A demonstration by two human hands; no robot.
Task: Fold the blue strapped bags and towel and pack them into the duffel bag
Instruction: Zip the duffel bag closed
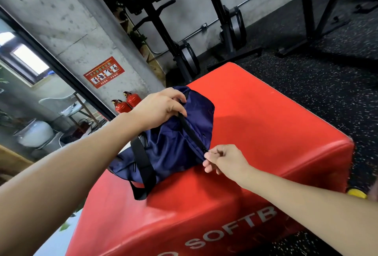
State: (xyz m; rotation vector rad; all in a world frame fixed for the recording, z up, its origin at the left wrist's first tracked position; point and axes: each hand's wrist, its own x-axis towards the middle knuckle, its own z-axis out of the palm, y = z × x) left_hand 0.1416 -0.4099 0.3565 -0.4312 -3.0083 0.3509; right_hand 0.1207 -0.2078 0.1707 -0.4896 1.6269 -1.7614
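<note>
I am working over a navy-blue nylon duffel bag (169, 143) that is lying crumpled on the top face of a large red padded vinyl box (266, 124), toward its left edge, with one end of the bag spilling over that edge. My left hand (161, 108) is gripping the far end of the bag, the fingers curled down onto the fabric right at the head of the black zipper (191, 130) that is running diagonally across the bag's top. My right hand (222, 160) is sitting at the near end of that zipper, thumb and forefinger pinching what looks like the zipper pull, the other fingers curling loosely beneath; the pull itself is too small for me to make out clearly. A wide black webbing strap (142, 165) is wrapping across the bag's near-left portion and draping down onto the box top. White block lettering is showing on the box's front face. Behind the box, two red fire extinguishers (126, 102) are standing against a grey concrete wall under a red instruction sign (104, 72), and black exercise frames (169, 36) are standing on dark speckled rubber flooring (306, 83).
</note>
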